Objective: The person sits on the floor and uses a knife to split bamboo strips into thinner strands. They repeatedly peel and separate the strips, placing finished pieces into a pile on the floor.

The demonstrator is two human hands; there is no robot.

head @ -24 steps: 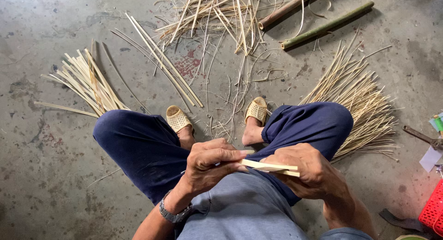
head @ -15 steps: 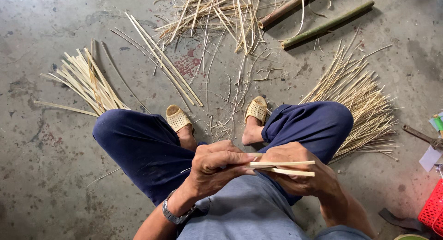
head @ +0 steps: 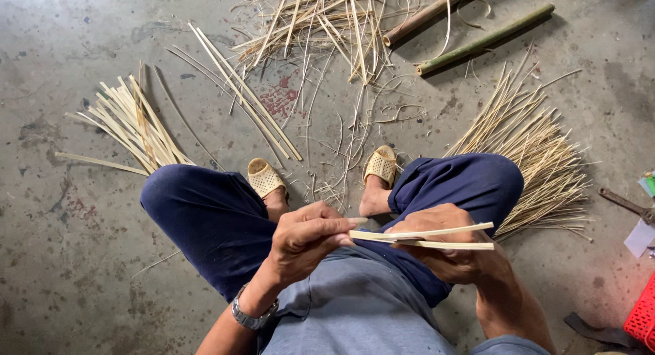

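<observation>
I sit with knees apart in dark blue trousers over a concrete floor. My left hand (head: 308,236) pinches one end of a short pale bamboo strip (head: 437,236) that is split into two thin slats lying side by side. My right hand (head: 447,252) grips under the strip near its middle, and the slats stick out past it to the right. Both hands sit above my lap, a wristwatch on the left wrist.
Bundles of bamboo slats lie at left (head: 133,123), fine splints fan out at right (head: 532,143), and loose strips pile at the top (head: 321,20). Two bamboo poles (head: 481,41) lie at the upper right. A red crate (head: 643,317) stands at the right edge.
The split strip now sticks out farther to the right of my right hand, and its two slats have spread slightly. My left hand has shifted a little rightwards along it.
</observation>
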